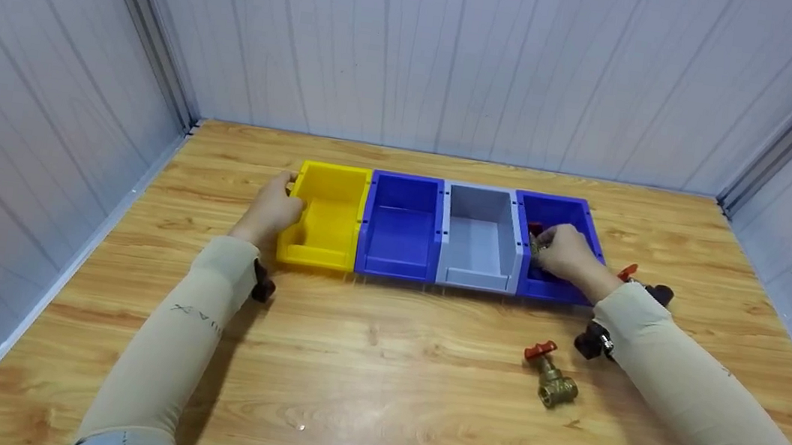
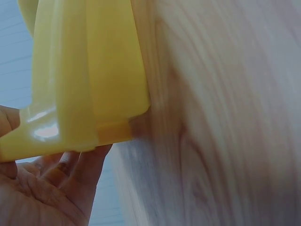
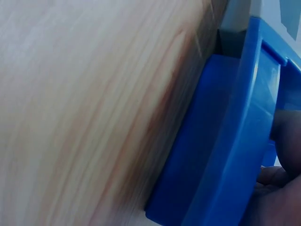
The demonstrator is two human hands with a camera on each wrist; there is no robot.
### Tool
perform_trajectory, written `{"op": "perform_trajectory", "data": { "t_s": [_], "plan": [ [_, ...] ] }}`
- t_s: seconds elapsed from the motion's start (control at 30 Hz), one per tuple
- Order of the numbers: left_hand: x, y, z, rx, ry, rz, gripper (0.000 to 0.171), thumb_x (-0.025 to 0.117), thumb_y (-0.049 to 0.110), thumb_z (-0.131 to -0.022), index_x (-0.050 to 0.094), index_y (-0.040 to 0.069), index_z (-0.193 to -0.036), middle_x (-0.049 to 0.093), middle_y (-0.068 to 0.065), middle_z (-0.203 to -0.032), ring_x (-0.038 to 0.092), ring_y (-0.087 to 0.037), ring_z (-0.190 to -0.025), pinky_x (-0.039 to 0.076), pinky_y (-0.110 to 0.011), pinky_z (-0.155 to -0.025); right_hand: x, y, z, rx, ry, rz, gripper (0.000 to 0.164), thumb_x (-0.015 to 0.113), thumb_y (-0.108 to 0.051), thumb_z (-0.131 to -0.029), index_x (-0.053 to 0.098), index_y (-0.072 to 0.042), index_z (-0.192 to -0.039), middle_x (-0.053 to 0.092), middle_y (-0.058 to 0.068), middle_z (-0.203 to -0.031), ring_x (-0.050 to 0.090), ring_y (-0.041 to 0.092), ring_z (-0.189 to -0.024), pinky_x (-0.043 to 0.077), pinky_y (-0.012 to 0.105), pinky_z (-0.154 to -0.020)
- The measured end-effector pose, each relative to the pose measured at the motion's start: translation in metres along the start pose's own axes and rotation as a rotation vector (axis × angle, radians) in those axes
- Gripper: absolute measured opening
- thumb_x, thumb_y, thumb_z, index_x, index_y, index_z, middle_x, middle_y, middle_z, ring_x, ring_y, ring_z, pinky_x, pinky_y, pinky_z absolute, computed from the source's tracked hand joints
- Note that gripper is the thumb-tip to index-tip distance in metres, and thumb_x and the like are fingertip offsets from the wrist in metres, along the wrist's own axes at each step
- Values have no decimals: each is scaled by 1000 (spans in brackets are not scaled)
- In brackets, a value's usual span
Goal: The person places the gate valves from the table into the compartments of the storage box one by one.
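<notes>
My left hand (image 1: 273,209) holds the left wall of the yellow bin (image 1: 329,226), thumb over the rim and fingers along the outside. In the left wrist view, the fingers (image 2: 77,176) lie beneath the yellow wall. My right hand (image 1: 567,253) reaches into the blue bin (image 1: 560,211) at the right end of the row. It pinches a brass valve (image 1: 535,246) with a red handle, largely hidden by the fingers. In the right wrist view, the bin's blue front (image 3: 225,141) covers part of that hand.
Between those bins stand another blue bin (image 1: 400,234) and a grey bin (image 1: 480,244), joined side by side. A brass valve with a red handle (image 1: 557,388) lies on the wooden table (image 1: 376,386) in front. Another red handle (image 1: 629,271) shows behind the right wrist. Panel walls enclose the table.
</notes>
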State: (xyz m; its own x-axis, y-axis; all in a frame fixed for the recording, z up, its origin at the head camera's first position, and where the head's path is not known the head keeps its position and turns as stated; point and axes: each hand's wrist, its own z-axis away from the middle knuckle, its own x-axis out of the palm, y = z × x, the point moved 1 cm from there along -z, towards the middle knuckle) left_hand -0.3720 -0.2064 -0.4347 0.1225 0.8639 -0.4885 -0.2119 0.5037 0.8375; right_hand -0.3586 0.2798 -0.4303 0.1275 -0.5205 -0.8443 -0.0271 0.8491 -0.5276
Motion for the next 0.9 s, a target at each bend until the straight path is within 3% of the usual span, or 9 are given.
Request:
{"op": "perform_trajectory", "data": {
  "t_s": [0.33, 0.63, 0.9],
  "plan": [
    [0, -1, 1, 25, 11, -20, 63, 45, 11, -108, 31, 10, -169, 48, -19, -158, 50, -34, -133, 44, -49, -112, -1, -3, 9, 4, -20, -1, 46, 66, -6, -92, 66, 17, -131, 68, 36, -131, 61, 43, -116, 50, 57, -108],
    [0, 0, 1, 22, -2, 4, 63, 45, 11, -108, 30, 11, -169, 45, -18, -162, 47, -33, -139, 40, -51, -121, 2, 1, 12, -43, -20, 48, 45, 58, -3, -90, 68, 17, -129, 69, 36, -132, 63, 44, -116, 51, 59, -107],
    [-1, -3, 0, -8, 2, -12, 65, 44, 11, -109, 27, 13, -171, 40, -17, -169, 43, -32, -148, 36, -54, -127, 1, -2, 13, -27, -10, -2, 45, 66, -5, -92, 65, 18, -131, 69, 35, -128, 62, 44, -117, 49, 59, -110]
  ]
}}
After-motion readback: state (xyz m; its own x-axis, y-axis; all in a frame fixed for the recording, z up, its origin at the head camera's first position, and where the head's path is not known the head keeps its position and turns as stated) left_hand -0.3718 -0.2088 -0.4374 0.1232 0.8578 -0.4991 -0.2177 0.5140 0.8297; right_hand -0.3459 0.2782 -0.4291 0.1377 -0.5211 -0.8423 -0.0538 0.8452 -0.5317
